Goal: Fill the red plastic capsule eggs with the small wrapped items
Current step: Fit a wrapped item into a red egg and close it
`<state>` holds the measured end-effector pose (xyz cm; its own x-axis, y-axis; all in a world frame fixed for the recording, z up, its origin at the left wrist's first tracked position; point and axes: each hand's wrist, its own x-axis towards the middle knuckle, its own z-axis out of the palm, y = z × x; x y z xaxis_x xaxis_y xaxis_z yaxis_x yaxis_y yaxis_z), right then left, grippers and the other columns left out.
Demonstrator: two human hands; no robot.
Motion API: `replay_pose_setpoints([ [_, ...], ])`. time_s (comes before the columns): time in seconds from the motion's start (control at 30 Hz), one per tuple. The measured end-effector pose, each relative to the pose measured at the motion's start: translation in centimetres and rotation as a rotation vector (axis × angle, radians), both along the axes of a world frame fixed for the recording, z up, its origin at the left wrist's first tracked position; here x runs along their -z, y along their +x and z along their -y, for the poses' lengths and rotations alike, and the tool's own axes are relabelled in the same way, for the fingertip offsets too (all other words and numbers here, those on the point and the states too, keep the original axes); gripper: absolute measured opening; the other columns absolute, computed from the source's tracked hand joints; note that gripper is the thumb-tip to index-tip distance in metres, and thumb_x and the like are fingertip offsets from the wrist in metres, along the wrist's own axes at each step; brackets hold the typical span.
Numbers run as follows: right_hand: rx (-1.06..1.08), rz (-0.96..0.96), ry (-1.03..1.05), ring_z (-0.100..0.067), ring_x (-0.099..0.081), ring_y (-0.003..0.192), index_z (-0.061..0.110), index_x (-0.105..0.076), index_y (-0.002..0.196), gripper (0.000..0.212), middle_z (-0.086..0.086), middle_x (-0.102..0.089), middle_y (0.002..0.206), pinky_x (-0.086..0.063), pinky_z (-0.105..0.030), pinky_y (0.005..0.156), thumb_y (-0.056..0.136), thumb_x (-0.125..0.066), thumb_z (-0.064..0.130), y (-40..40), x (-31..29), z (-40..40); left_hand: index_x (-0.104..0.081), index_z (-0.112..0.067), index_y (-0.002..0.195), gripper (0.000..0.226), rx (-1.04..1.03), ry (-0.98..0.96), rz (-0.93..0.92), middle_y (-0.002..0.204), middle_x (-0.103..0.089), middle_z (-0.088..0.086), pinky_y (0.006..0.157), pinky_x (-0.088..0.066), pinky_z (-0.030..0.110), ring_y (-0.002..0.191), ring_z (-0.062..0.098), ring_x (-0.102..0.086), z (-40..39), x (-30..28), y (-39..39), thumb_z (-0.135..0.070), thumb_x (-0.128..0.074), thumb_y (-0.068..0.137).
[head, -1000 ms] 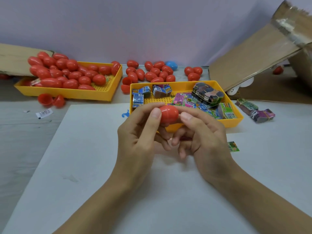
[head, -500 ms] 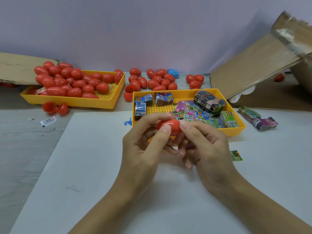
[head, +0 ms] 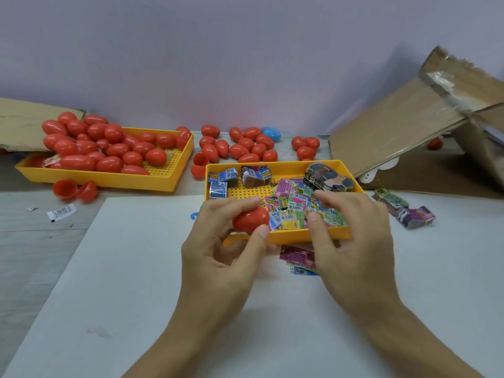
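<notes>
Toward the far left corner of the bench point(head: 32, 236), a long yellow perforated plastic tray point(head: 109, 178) is heaped with closed glossy red plastic capsule eggs point(head: 109, 148), and two open red egg halves point(head: 73, 190) lie just in front of it. More red eggs and a single blue plastic egg point(head: 271, 134) are scattered along the far edge.

At the middle, over the white sheet point(head: 136, 268), the left hand point(head: 218, 257) holds a closed red capsule egg point(head: 251, 219) pinched between thumb and curled fingers, just above the near left corner of a second yellow perforated tray point(head: 283, 166) that carries the small bright wrapped packets point(head: 291, 211).

A second ago both hands pressed this egg together; now the right hand point(head: 351, 241) has let go and moved over the packet tray. I judge that the egg is shut and filled, ready to be set aside, while the next packet is being sought.

The right hand hangs palm down with fingers spread and loosely bent over the packets, its grip holding nothing that I can see. A few loose packets point(head: 298, 259) lie on the sheet beneath it. Further right, banded packet bundles point(head: 403, 212) sit near a tilted brown cardboard flap point(head: 409, 118).
</notes>
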<state>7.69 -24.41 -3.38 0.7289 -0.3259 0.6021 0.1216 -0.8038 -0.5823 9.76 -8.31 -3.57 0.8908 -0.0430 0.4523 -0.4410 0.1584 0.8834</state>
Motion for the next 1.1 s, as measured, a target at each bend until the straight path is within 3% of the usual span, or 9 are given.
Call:
replay_pose_setpoints([
  [0.17,0.127,-0.379,-0.254,-0.018,-0.04,0.115,0.029,-0.074,0.108,0.052,0.012,-0.061,0.116,-0.021,-0.037,0.092,0.092,-0.034,0.059,0.3,0.6,0.3,-0.071,-0.018,0.102,0.021,-0.021,0.003,0.031,0.109,-0.059,0.007,0.079,-0.06,0.03,0.105,0.027,-0.065,-0.1,0.4,0.3,-0.012,-0.075,0.082],
  [0.27,0.116,-0.328,-0.233,-0.016,-0.043,0.111,0.034,-0.076,0.092,0.049,0.016,-0.061,0.107,-0.021,-0.036,0.089,0.091,-0.037,0.063,0.3,0.6,0.2,-0.072,-0.02,0.097,0.009,-0.026,-0.017,0.028,0.105,-0.061,0.003,0.078,-0.061,0.037,0.096,0.033,-0.068,-0.2,0.3,0.3,-0.022,-0.069,0.088],
  [0.37,0.09,-0.237,-0.171,-0.013,-0.046,0.104,0.032,-0.069,0.072,0.039,0.019,-0.062,0.091,-0.016,-0.03,0.082,0.089,-0.047,0.058,0.4,0.6,-0.1,-0.067,-0.025,0.107,0.027,-0.049,-0.066,-0.036,0.105,-0.065,-0.004,0.077,-0.06,0.028,0.095,0.021,-0.071,0.1,0.2,0.3,-0.014,-0.073,0.083],
  [0.53,0.063,-0.191,-0.141,-0.007,-0.053,0.084,0.032,-0.063,0.071,0.031,0.019,-0.059,0.073,-0.018,-0.03,0.079,0.088,-0.053,0.056,0.2,0.3,-0.2,-0.069,-0.022,0.106,0.034,-0.065,-0.072,-0.068,0.107,-0.07,0.001,0.08,-0.057,0.02,0.103,0.02,-0.07,0.0,0.2,0.3,-0.016,-0.079,0.074],
  [0.67,0.092,-0.204,-0.189,-0.011,-0.054,0.102,0.034,-0.07,0.1,0.038,0.017,-0.065,0.099,-0.02,-0.03,0.079,0.084,-0.054,0.064,0.2,0.3,0.0,-0.072,-0.022,0.102,0.03,-0.055,-0.073,-0.063,0.103,-0.074,-0.002,0.081,-0.056,0.018,0.1,0.014,-0.072,0.0,0.0,0.2,-0.011,-0.077,0.075],
  [0.77,0.102,-0.223,-0.222,-0.011,-0.048,0.108,0.032,-0.075,0.084,0.044,0.017,-0.064,0.101,-0.02,-0.031,0.082,0.082,-0.053,0.07,0.2,0.4,0.1,-0.072,-0.021,0.102,0.03,-0.067,-0.064,-0.07,0.102,-0.074,-0.004,0.079,-0.055,0.015,0.098,0.012,-0.072,0.0,-0.1,0.2,-0.014,-0.08,0.075],
  [0.87,0.073,-0.151,-0.192,-0.012,-0.049,0.107,0.031,-0.07,0.071,0.036,0.015,-0.064,0.099,-0.02,-0.029,0.081,0.077,-0.063,0.065,0.1,0.3,0.0,-0.071,-0.02,0.101,0.03,-0.075,-0.061,-0.085,0.1,-0.074,-0.003,0.077,-0.055,0.014,0.096,0.012,-0.073,0.0,-0.3,0.1,-0.013,-0.081,0.074],
  [0.97,0.031,-0.044,-0.084,-0.014,-0.049,0.11,0.024,-0.071,0.085,0.025,0.008,-0.06,0.106,-0.026,-0.028,0.085,0.08,-0.068,0.049,0.1,-0.5,-0.1,-0.071,-0.021,0.101,0.028,-0.074,-0.049,-0.091,0.098,-0.074,-0.005,0.076,-0.056,0.015,0.095,0.013,-0.073,0.0,-0.3,0.0,-0.013,-0.082,0.076],
  [1.1,-0.17,0.029,-0.052,-0.011,-0.051,0.071,0.015,-0.064,0.066,0.015,0.006,-0.054,0.077,-0.044,-0.028,0.064,0.078,-0.056,0.01,-1.0,-2.1,0.5,-0.071,-0.021,0.1,0.026,-0.079,-0.047,-0.108,0.097,-0.074,-0.006,0.075,-0.057,0.018,0.094,0.015,-0.073,-0.1,-0.4,0.1,-0.015,-0.076,0.076],
])
